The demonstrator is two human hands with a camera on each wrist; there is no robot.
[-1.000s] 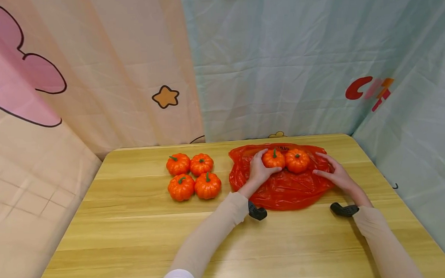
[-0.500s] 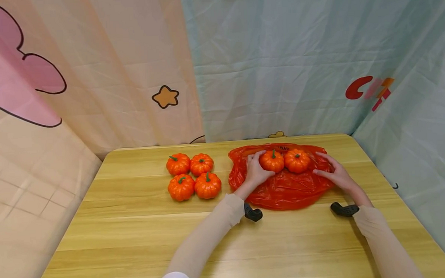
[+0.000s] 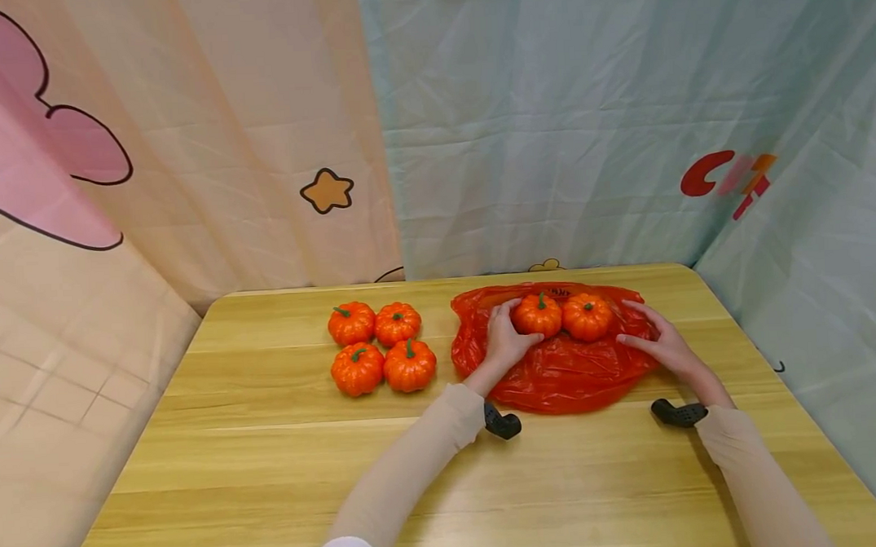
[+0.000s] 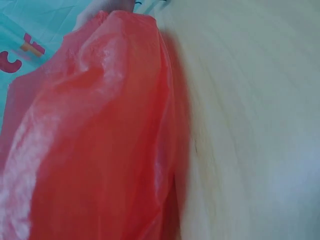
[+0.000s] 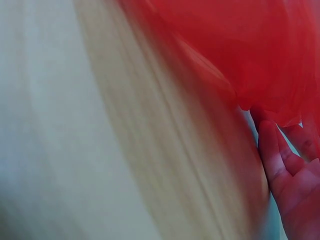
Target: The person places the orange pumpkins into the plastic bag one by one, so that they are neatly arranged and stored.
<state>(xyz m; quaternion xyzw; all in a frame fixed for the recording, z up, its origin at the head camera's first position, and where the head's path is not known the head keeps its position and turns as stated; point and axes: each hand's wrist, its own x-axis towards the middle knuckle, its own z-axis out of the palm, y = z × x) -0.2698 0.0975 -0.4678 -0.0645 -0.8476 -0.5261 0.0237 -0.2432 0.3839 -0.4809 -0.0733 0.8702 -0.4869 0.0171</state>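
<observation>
My left hand [image 3: 506,336] holds a small orange pumpkin [image 3: 538,316] with a green stem, fingers at its far left side and thumb at its near side. Right beside it is a second pumpkin [image 3: 587,317]. Both are on a crumpled red plastic bag [image 3: 571,382]. At the bag's right edge rests my right hand [image 3: 667,344], its fingers and thumb spread apart over the plastic with no pumpkin between them. In the right wrist view its fingers [image 5: 270,145] show beside the bag's hanging edge. The left wrist view is mostly filled by the red bag [image 4: 95,150], which hides the left hand.
Several more orange pumpkins [image 3: 409,365] stand in a tight cluster left of the bag. Everything lies on a wooden table [image 3: 271,477]. Printed curtains [image 3: 549,138] hang behind its far edge and at both sides. A black wrist device [image 3: 679,413] sits below each hand.
My left hand shifted a little left, its thumb drawing back along the held pumpkin, then came slightly right again. That pumpkin moved slightly with it. The right hand has stayed in place.
</observation>
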